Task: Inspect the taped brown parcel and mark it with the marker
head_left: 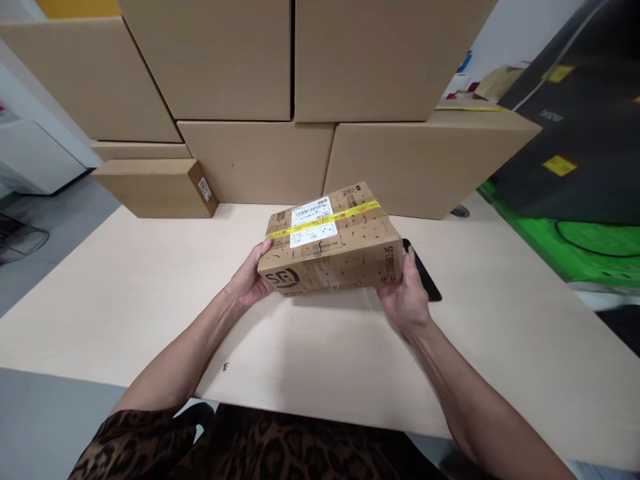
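"Over the counter (pixel 125 313), where is the parcel (pixel 333 243)?"

"Between the left hand (pixel 253 277), curled around its left end, and the right hand (pixel 409 297), curled around its right; both are partly closed, gripping it. Stacked boxes (pixel 255 157) stand beyond."

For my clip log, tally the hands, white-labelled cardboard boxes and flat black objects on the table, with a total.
Left hand, right hand: 2
White-labelled boxes (SF Express parcel, plain box): 2
Flat black object: 1
Total: 5

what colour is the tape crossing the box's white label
The tape is mostly yellow, seen best in the head view.
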A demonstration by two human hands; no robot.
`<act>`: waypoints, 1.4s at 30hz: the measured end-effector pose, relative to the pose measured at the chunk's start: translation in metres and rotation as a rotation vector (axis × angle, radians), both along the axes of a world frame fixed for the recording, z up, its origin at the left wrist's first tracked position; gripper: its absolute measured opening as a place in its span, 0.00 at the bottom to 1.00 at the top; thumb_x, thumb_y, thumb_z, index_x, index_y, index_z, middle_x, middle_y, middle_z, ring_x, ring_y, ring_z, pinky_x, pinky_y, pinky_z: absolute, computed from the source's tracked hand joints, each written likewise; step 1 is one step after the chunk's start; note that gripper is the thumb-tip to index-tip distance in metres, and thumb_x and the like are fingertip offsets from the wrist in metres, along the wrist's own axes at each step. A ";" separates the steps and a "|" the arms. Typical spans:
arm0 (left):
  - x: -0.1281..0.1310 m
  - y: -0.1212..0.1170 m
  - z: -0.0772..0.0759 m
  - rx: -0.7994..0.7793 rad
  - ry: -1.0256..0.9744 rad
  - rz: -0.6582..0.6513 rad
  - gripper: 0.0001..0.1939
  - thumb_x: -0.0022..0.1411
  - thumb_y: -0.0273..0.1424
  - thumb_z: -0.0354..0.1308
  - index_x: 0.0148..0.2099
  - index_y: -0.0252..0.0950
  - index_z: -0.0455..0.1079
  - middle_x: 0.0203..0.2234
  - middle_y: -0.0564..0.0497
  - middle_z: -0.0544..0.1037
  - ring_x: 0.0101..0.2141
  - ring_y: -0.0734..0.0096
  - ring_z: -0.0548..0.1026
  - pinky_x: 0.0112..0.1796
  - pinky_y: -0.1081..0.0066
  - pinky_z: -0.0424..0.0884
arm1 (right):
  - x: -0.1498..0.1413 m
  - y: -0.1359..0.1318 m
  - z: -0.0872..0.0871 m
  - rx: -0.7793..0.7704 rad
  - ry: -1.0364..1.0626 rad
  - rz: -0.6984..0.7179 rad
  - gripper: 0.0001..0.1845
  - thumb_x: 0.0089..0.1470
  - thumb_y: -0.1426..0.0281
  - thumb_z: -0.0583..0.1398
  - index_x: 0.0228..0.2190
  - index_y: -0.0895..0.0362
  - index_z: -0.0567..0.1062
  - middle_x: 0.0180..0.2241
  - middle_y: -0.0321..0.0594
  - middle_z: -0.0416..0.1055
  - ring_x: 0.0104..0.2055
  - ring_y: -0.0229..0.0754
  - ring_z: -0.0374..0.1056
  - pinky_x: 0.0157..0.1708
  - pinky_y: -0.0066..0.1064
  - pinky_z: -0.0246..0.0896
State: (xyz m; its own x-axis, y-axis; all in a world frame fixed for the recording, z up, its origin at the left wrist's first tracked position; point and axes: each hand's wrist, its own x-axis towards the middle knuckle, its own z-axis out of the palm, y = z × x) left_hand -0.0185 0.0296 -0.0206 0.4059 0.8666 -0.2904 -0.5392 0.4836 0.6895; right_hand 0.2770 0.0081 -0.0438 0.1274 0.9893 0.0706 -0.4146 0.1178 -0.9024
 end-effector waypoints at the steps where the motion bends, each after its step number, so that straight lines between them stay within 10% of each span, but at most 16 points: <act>1: 0.000 0.000 0.001 -0.007 0.005 0.008 0.27 0.63 0.46 0.71 0.57 0.34 0.78 0.45 0.41 0.90 0.54 0.47 0.86 0.53 0.56 0.83 | 0.000 0.002 -0.001 -0.007 0.013 -0.018 0.29 0.61 0.40 0.64 0.57 0.37 0.80 0.68 0.31 0.74 0.74 0.52 0.65 0.67 0.52 0.71; 7: 0.003 -0.001 0.012 0.010 0.002 0.126 0.26 0.65 0.45 0.68 0.59 0.37 0.77 0.46 0.44 0.89 0.55 0.45 0.84 0.55 0.51 0.82 | 0.015 0.019 0.009 0.005 0.068 -0.163 0.30 0.58 0.38 0.64 0.45 0.49 0.85 0.45 0.42 0.84 0.49 0.47 0.80 0.45 0.38 0.80; 15: 0.004 -0.001 0.016 0.034 0.020 0.215 0.24 0.66 0.46 0.64 0.59 0.41 0.77 0.47 0.47 0.89 0.53 0.48 0.85 0.54 0.50 0.83 | 0.052 0.023 0.028 0.025 -0.183 -0.160 0.17 0.53 0.54 0.74 0.38 0.54 0.84 0.30 0.36 0.80 0.26 0.35 0.71 0.27 0.28 0.69; 19: -0.002 0.001 0.010 0.047 0.052 0.119 0.26 0.65 0.47 0.66 0.59 0.39 0.77 0.47 0.45 0.89 0.56 0.43 0.84 0.55 0.50 0.82 | 0.049 0.019 0.018 0.189 -0.527 0.096 0.39 0.48 0.54 0.77 0.59 0.49 0.78 0.56 0.45 0.80 0.53 0.50 0.79 0.53 0.46 0.77; 23: -0.013 0.004 0.007 0.004 0.076 -0.053 0.29 0.65 0.51 0.66 0.60 0.39 0.78 0.46 0.45 0.90 0.55 0.42 0.85 0.54 0.51 0.83 | 0.046 0.018 0.009 0.526 -0.855 0.125 0.69 0.39 0.53 0.80 0.75 0.40 0.55 0.79 0.43 0.50 0.80 0.64 0.48 0.77 0.63 0.50; 34: -0.033 0.005 0.017 0.114 0.131 -0.170 0.33 0.69 0.47 0.65 0.67 0.31 0.75 0.53 0.37 0.87 0.58 0.41 0.84 0.63 0.54 0.78 | 0.050 0.015 0.007 0.776 -0.922 -0.083 0.67 0.31 0.52 0.82 0.70 0.33 0.63 0.77 0.40 0.55 0.80 0.75 0.45 0.78 0.73 0.34; 42: -0.039 0.012 0.005 0.106 0.141 -0.217 0.30 0.73 0.55 0.58 0.60 0.37 0.81 0.47 0.40 0.90 0.47 0.46 0.89 0.44 0.59 0.86 | 0.034 0.002 0.014 0.975 -1.028 -0.106 0.74 0.39 0.53 0.79 0.77 0.30 0.47 0.74 0.43 0.55 0.74 0.74 0.57 0.74 0.73 0.49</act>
